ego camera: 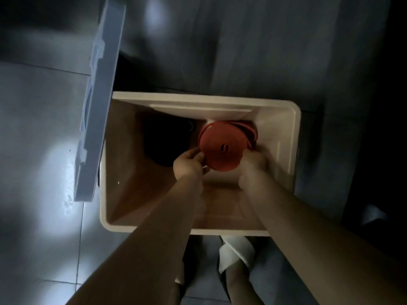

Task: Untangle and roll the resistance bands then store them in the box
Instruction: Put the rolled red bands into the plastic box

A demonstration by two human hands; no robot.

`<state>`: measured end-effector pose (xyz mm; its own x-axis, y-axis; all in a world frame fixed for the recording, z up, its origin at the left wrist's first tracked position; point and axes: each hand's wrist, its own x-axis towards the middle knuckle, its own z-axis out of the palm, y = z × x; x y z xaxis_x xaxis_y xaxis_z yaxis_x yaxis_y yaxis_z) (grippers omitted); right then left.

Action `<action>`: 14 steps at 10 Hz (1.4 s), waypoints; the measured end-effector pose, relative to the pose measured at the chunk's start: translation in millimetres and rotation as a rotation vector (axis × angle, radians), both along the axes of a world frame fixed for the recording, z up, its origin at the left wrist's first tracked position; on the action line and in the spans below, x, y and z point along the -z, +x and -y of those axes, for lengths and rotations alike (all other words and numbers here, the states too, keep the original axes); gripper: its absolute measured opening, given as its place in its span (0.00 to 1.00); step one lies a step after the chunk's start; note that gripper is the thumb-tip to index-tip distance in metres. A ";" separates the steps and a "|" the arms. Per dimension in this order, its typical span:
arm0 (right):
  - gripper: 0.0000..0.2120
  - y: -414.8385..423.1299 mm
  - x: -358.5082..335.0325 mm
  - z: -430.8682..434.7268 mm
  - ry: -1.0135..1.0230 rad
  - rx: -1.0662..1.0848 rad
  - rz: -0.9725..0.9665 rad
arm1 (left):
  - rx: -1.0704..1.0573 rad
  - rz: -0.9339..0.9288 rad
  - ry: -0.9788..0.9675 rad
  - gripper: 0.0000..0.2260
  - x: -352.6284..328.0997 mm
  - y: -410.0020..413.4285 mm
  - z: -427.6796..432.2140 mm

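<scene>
A view from above looks straight down into an open white box (293, 137) that stands on a dim grey tiled floor (39, 133). Both of the person's bare forearms reach from the near edge of the view down into the box. Between the two hands sits a red resistance band (221, 148), wound into a flat round coil with a small dark gap at its centre; it is held inside the box, toward the far right part of the interior. The left hand (189, 165) grips the coil's left edge, fingers curled against the rim. The right hand (253, 160) closes on the coil's right edge, so the coil is pinched from both sides. Just beyond the coil, against the far right wall, more red loops (250, 132) of band show, partly hidden behind it. To the left of the coil, deeper in the box, lies a dark rounded object (167, 137), too shadowed to tell what it is. A white panel (198, 108) leans along the far inner wall. Outside the box, on its left, a pale blue-white lid (97, 102) stands tilted on edge, running from the far left toward the box's near left corner. At the near edge of the view, below the box, the person's feet show in white slippers (236, 253) on the floor.
</scene>
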<state>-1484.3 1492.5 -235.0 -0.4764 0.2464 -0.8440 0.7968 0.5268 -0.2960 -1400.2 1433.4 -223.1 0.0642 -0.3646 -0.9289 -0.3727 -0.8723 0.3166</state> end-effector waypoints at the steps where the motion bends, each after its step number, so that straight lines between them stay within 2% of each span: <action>1: 0.17 -3.5 9.2 11.4 0.008 0.026 -0.011 | 0.019 -0.014 -0.021 0.14 4.6 -5.5 4.1; 3: 0.22 -0.1 23.3 9.2 0.052 -0.056 0.024 | -0.013 0.011 -0.083 0.16 13.6 -1.9 1.1; 4: 0.24 8.0 10.3 1.9 -0.039 -0.059 -0.057 | -0.082 -0.051 -0.053 0.16 4.0 2.3 -1.4; 5: 0.25 13.7 -24.1 -9.5 -0.093 -0.098 -0.042 | 0.096 -0.066 -0.098 0.17 -14.5 1.9 -0.7; 6: 0.20 20.8 -68.6 -26.2 -0.076 -0.327 0.059 | 0.345 -0.055 -0.175 0.21 -47.6 3.8 1.4; 7: 0.18 30.6 -115.3 -42.2 0.057 -0.664 -0.003 | 0.458 -0.051 -0.171 0.18 -82.8 9.3 9.7; 8: 0.19 49.5 -171.9 -56.2 -0.114 -0.509 -0.057 | 0.641 -0.069 -0.207 0.16 -158.5 29.3 12.0; 9: 0.17 68.8 -220.1 -69.1 -0.149 -0.600 -0.035 | 0.840 0.030 -0.232 0.23 -210.0 71.8 1.3; 11: 0.12 99.2 -326.9 -77.7 -0.170 -0.703 -0.144 | 1.018 0.115 -0.278 0.22 -341.1 165.1 7.1; 12: 0.11 113.6 -392.0 -74.8 -0.226 -0.744 -0.183 | 0.984 0.171 -0.360 0.21 -408.7 208.4 15.8; 14: 0.10 160.1 -490.7 -88.0 -0.299 -0.986 -0.179 | 0.891 0.211 -0.481 0.17 -521.9 290.7 4.3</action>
<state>-1324.2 1580.5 255.6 -0.4765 -0.5268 -0.7039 -0.0143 0.8052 -0.5929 -1109.6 1429.1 298.8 -0.2664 -0.6896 -0.6734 -0.9096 -0.0512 0.4123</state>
